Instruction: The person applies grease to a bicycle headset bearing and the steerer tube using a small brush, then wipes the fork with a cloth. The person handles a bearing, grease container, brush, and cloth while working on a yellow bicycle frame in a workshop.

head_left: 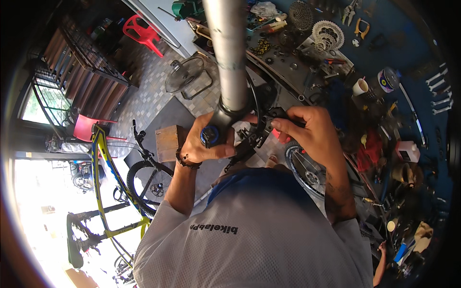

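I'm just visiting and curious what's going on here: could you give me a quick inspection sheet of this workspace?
Surface: blue workbench, crowded.
Job's things: grey bicycle fork leg with a blue-ringed end; black brake part beside it.
Clutter: sprocket cassettes, pliers, wrenches, white cup, red rag.
Hands: left hand grips the fork's lower end; right hand pinches the black part.
Cables: nothing seen clearly.
Surroundings: yellow bicycle, floor fan, red chairs, wooden box.
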A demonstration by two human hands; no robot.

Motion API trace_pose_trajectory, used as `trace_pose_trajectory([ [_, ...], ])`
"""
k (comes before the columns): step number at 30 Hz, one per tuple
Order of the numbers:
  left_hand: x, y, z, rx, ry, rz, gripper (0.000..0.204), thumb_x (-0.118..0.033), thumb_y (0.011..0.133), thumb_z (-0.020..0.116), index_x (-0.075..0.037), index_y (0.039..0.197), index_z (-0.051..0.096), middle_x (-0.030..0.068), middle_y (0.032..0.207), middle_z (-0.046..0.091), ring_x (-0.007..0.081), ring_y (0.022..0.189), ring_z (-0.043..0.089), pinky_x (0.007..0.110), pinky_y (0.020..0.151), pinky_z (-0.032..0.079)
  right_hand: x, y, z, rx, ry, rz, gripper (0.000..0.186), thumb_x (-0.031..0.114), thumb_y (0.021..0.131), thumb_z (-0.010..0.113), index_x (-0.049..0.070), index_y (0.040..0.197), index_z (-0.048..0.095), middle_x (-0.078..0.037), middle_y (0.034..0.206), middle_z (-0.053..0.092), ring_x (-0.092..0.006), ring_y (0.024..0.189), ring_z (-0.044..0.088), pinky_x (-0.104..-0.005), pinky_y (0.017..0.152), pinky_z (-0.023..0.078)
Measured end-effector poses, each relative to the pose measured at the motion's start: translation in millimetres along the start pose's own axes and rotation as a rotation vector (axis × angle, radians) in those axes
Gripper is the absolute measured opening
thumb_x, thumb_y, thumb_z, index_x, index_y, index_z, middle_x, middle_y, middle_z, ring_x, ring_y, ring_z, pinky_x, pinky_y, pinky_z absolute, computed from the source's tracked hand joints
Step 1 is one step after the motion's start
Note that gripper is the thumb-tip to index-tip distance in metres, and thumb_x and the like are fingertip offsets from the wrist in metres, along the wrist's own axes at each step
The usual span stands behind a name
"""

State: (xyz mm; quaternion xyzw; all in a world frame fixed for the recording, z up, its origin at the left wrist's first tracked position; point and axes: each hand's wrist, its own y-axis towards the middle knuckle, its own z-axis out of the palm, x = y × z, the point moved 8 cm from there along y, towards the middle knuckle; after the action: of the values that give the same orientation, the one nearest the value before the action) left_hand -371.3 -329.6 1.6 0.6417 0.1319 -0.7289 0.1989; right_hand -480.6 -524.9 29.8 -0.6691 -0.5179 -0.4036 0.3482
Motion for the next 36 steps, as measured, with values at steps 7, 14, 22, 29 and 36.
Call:
trace_pose_trajectory([
  [7,10.9,6.0,13.3,0.162,-0.177,-0.017,0.079,-0.010,0.075,0.083,0.016,0.138,0.043,0.0374,0.113,0.068,0.0106,0.050,0.057,0.021,0.047,0.045,-17.3,-4.4,2.2,-0.013,0.013,0.028,0.032,0.028,0.094,0.076,-0.002,0.082,0.076,-0.006,0.066,0.073,-0.0096,0.056,0.062,-0.0285,0.054,0.045],
  [14,14.5,9.8,13.1,0.198,-0.175,-0.055,0.079,-0.009,0.073,0.083,0.014,0.136,0.042,0.0354,0.104,0.072,0.0112,0.048,0.057,0.022,0.049,0.046,-36.6,-15.8,13.7,-0.072,0.220,0.076,0.030,0.025,0.097,0.076,-0.004,0.091,0.074,-0.008,0.074,0.073,-0.0099,0.068,0.071,-0.0256,0.062,0.052],
  [22,16.1,12.7,31.7,0.222,-0.142,-0.054,0.068,-0.002,0.079,0.081,0.006,0.136,0.047,0.0262,0.111,0.075,0.0068,0.055,0.056,0.021,0.052,0.047,-38.1,3.2,67.9,-0.045,-0.028,-0.140,0.030,0.026,0.105,0.057,0.005,0.119,0.072,-0.019,0.095,0.073,-0.0334,0.085,0.070,-0.0374,0.077,0.053],
  [29,25.1,20.2,10.1,-0.065,0.027,-0.117,0.055,-0.008,0.078,0.083,0.003,0.126,0.058,0.0072,0.085,0.072,0.0064,0.060,0.057,0.021,0.054,0.045,-26.6,10.3,30.4,0.095,0.836,-0.148,0.046,0.039,0.109,0.053,-0.004,0.120,0.066,-0.009,0.096,0.070,-0.0186,0.084,0.067,-0.0361,0.082,0.053],
  [36,33.2,14.2,-4.9,-0.126,0.131,-0.140,0.048,-0.011,0.072,0.086,0.000,0.114,0.065,-0.0005,0.074,0.063,0.0059,0.062,0.056,0.021,0.057,0.042,-62.7,61.5,12.3,-0.113,0.931,0.029,0.041,0.033,0.108,0.055,-0.003,0.126,0.062,0.000,0.082,0.055,-0.0112,0.067,0.060,-0.0309,0.067,0.058],
])
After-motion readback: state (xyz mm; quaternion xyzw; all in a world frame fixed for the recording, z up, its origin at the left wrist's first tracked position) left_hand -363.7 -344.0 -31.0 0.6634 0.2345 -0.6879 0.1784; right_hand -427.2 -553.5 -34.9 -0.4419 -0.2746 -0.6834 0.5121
